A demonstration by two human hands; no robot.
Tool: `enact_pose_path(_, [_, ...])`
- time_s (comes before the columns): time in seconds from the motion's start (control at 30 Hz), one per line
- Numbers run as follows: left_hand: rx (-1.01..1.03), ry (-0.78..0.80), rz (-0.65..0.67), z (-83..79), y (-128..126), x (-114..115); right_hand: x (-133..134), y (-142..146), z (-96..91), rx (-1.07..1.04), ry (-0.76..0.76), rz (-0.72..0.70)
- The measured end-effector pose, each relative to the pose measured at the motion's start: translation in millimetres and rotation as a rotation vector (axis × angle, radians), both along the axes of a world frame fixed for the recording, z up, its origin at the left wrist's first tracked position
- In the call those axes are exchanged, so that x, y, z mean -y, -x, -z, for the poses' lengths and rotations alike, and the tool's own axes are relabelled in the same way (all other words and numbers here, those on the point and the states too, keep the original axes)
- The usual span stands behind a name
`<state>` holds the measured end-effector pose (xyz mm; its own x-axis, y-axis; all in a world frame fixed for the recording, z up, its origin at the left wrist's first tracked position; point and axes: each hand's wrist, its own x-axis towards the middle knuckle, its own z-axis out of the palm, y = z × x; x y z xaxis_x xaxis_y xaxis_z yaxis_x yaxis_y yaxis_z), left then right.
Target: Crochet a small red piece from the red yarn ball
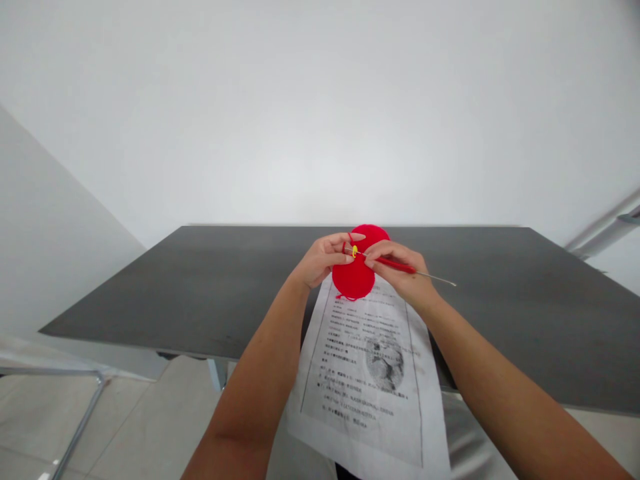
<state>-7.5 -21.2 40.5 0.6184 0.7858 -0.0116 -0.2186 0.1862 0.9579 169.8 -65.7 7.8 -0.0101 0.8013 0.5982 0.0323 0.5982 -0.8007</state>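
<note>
Over the dark table [220, 287] | right hand [411, 283] clamped on red-handled hook [397, 265] | left hand [319, 261]: red yarn [344, 247] on 1 finger, grip unclear | yellow loop [355, 251] between 2 hands | red round piece [354, 283] overlaps printed sheet [345, 393]

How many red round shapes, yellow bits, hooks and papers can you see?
Red round shapes: 2 (upper red shape, lower red shape)
Yellow bit: 1
Red-handled hook: 1
Printed paper: 1
Total: 5
</note>
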Motion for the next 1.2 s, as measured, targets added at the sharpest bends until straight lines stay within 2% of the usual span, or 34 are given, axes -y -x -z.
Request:
enact_pose_path(0.8, [-0.037,-0.026,0.038,-2.0,0.3,0.4,0.9,-0.3,-3.0,0.012,-0.024,-0.019])
enact_pose_path(1.2, [-0.039,-0.045,0.008,-2.4,-0.3,1.6,0.9,-1.0,-1.5,0.009,-0.044,-0.032])
